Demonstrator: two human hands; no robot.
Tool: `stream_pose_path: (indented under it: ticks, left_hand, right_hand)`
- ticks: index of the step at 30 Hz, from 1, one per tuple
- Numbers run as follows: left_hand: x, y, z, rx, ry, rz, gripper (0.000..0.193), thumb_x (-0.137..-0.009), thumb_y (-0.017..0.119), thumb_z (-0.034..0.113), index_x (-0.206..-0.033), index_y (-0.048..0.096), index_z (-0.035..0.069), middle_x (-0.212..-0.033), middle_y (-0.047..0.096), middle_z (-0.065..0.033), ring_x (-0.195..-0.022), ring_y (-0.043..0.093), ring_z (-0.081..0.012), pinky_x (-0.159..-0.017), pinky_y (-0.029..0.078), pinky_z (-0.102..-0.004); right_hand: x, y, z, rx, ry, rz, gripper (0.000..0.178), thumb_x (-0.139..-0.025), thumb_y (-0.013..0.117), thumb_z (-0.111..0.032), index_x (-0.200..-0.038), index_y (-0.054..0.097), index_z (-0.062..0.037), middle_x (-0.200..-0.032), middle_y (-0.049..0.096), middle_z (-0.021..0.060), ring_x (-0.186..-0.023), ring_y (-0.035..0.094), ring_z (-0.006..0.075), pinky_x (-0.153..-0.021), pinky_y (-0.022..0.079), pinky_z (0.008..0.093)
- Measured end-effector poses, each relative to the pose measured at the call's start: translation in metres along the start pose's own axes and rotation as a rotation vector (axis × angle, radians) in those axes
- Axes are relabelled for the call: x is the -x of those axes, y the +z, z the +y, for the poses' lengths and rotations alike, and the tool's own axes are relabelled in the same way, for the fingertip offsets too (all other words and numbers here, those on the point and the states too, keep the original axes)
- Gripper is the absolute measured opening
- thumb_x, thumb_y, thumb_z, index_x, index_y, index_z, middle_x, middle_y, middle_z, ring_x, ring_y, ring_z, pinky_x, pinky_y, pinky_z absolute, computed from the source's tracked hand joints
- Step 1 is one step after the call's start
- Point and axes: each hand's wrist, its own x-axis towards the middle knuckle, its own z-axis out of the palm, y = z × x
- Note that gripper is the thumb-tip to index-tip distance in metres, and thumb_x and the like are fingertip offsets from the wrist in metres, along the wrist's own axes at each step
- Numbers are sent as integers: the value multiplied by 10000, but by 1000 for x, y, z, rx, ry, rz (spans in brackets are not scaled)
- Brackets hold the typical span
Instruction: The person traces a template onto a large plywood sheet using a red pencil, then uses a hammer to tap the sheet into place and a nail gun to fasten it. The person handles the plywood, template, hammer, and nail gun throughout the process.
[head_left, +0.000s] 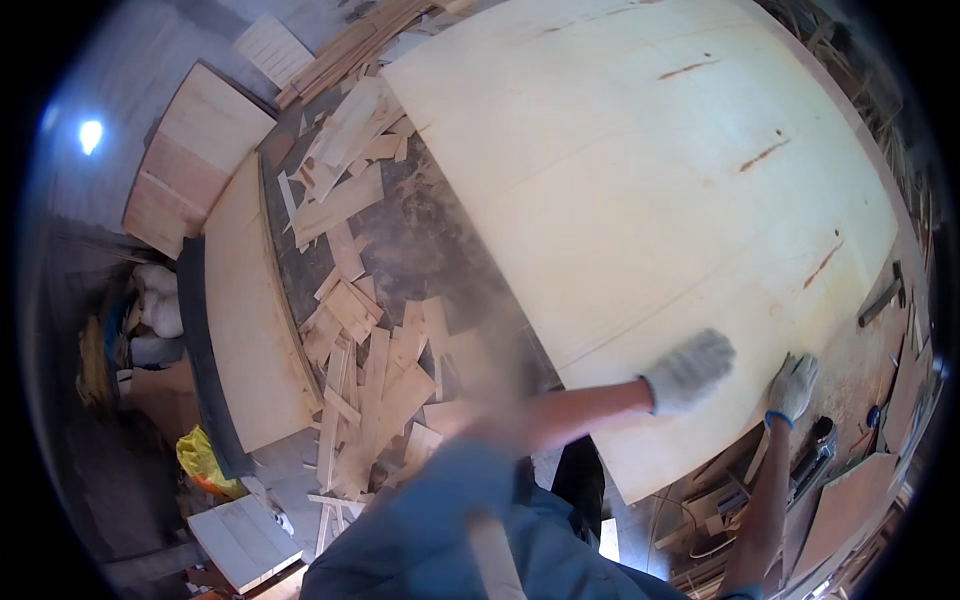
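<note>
A large pale plywood sheet with several brown streaks spreads across the middle and right. My left hand, in a whitish work glove, lies over its near part with fingers stretched out and is slightly blurred. At the sheet's near right edge rests my right hand, in a similar glove with a blue cuff. Its fingers point away from me and look extended along the edge. Neither hand visibly holds anything.
Wood offcuts litter the floor to the left, beside a stack of boards. A hammer lies right of the sheet. A dark tool sits near my right forearm. Panels lean against the far left wall.
</note>
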Motion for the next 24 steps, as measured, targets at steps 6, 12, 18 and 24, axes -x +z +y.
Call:
stream_pose_path:
  ticks: [6,12,18,24]
  left_hand:
    - [104,-203,-184,-535,-296,149,263,-879,576,120,-1107,649,12,-1190,648,-178,-1150,603,-364,-1051,459,-513]
    - [162,-249,-323,-1021,-595,68,440,-966,560,244,-1325,649,7,-1405,607,-215,-1365,521,-382,-1198,355,-507]
    - [111,-274,-337,-531,-1302,316,777,-1035,575,494,-1568,397,-42,-1611,430,-273,-1480,436,-408,-1247,331,-484]
    - [152,-261,-378,326,-1585,766,798,-1020,610,565,-1488,495,-72,-1439,597,-266,-1228,657,-379,-993,576,-459]
  right_hand:
    - [58,-2,-39,0,144,-65,529,-1101,463,-348,-1418,522,71,-1560,463,295,-1479,395,441,-1231,322,497]
    - [66,-6,-35,112,73,-73,456,-1074,462,-302,-1385,566,15,-1466,519,245,-1412,454,383,-1185,358,459]
    - [19,-36,-62,143,91,-78,380,-1009,569,-312,-1238,676,-29,-1255,669,232,-1212,623,400,-1040,496,479]
    - [-61,-17,37,-193,576,170,511,-1008,597,-478,-1254,694,-41,-1238,700,249,-1179,652,430,-1004,511,507]
